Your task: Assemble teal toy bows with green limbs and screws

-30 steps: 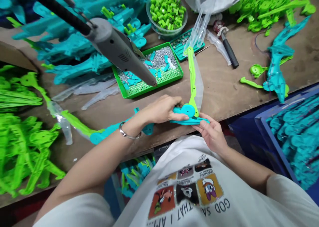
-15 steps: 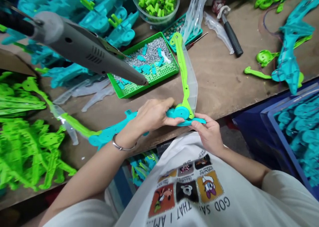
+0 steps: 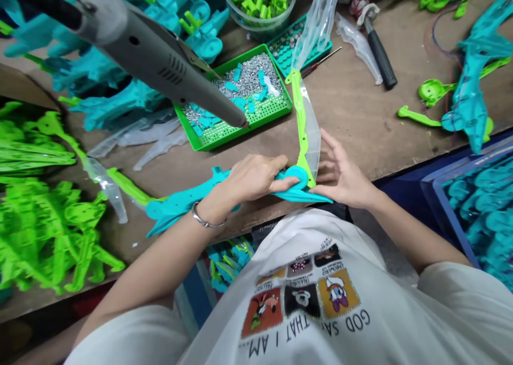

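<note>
My left hand (image 3: 256,178) is wrapped over a long turquoise plastic body (image 3: 188,202), its thumb on the round end by the joint. A lime-green arm (image 3: 300,124) with a translucent blade-shaped piece (image 3: 313,135) stands up from that joint, pointing away from me. At the other end, a second green arm (image 3: 130,186) with a clear piece (image 3: 106,186) lies out to the left. My right hand (image 3: 342,172) is open beside the upright arm, fingers spread behind the clear piece. Its thumb is close to the turquoise tip; I cannot tell whether they touch.
A hanging grey electric screwdriver (image 3: 172,65) reaches over a green tray (image 3: 236,132) of screws. Behind are a tub (image 3: 260,23) of green pieces, a hammer (image 3: 380,57) and a thin screwdriver (image 3: 320,63). Green parts (image 3: 56,231) are piled left; a blue crate (image 3: 444,199) stands right.
My right hand has let go of the turquoise tip, opened and moved up beside the green arm. My left hand keeps its hold. The whole view has shifted slightly.
</note>
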Motion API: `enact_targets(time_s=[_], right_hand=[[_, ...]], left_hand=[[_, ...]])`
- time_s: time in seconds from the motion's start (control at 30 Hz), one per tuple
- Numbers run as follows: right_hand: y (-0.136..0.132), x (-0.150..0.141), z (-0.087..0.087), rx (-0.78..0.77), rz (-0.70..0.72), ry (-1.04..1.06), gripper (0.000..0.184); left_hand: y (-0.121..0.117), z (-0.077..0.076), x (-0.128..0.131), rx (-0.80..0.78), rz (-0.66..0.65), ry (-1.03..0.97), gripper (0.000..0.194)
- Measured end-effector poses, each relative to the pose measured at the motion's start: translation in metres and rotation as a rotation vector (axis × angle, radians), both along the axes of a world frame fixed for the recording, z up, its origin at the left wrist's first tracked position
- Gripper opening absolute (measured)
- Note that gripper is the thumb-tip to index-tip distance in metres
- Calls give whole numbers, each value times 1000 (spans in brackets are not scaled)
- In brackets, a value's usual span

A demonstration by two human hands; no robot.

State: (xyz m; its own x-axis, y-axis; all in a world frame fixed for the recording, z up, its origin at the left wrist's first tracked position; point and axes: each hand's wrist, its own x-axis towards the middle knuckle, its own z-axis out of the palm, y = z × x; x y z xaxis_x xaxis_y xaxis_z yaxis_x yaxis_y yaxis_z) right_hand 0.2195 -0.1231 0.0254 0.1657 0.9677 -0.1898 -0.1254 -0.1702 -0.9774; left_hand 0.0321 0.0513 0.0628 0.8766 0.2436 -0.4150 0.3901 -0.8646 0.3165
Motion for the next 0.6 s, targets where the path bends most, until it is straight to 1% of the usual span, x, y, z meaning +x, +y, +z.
enact_targets(time_s=[0.07, 0.1, 0.2, 0.27, 0.33, 0.47, 0.6], right_hand=[[4, 4, 0, 81, 53, -174, 131], [5, 6, 0, 122, 79, -264, 132], [9, 10, 1, 243, 144, -501, 127], [11, 12, 3, 309, 171, -601, 122], [13, 13, 7, 338, 202, -658, 117], [17, 12, 11, 337, 282, -719, 108], [18, 10, 12, 346, 281, -759, 98]], left_hand=[[-2, 0, 1, 2, -12, 17, 66], [-3, -1, 1, 12, -15, 25, 68], [-5, -4, 1, 36, -22, 22, 74], [-6, -6, 0, 30, -21, 9, 75], [-7, -8, 0, 13, -15, 0, 75], [-8, -10, 0, -9, -19, -28, 76], [-8, -10, 1, 23, -38, -47, 80]])
